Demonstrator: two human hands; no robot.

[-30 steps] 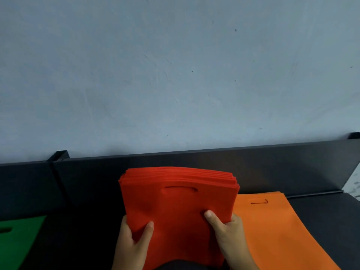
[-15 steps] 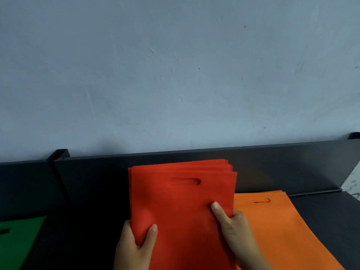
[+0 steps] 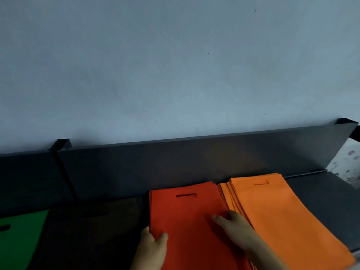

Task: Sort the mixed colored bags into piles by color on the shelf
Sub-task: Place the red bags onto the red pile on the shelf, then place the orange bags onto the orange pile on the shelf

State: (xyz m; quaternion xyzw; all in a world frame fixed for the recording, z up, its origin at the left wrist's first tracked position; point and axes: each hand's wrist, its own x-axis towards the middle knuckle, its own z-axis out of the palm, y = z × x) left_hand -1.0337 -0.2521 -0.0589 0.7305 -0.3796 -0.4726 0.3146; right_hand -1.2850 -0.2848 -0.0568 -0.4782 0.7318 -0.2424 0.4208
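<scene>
Stack of red bags (image 3: 187, 221), held upright 0.5 s ago, now lies flat on the dark shelf (image 3: 321, 191), just left of the orange bag pile (image 3: 282, 215), edges touching. Left hand (image 3: 153, 248) holds the stack's left edge, thumb on top, grip closed on it. Right hand (image 3: 235, 228) lies on the stack's right side w/ thumb on the red fabric; its fingers are hidden, so can't tell its grip. Green bag (image 3: 19, 240) far left, cut off by the frame edge. Both wrists & lower bag ends cut off at bottom. Shelf between green & red is very dark, hard to make out.
</scene>
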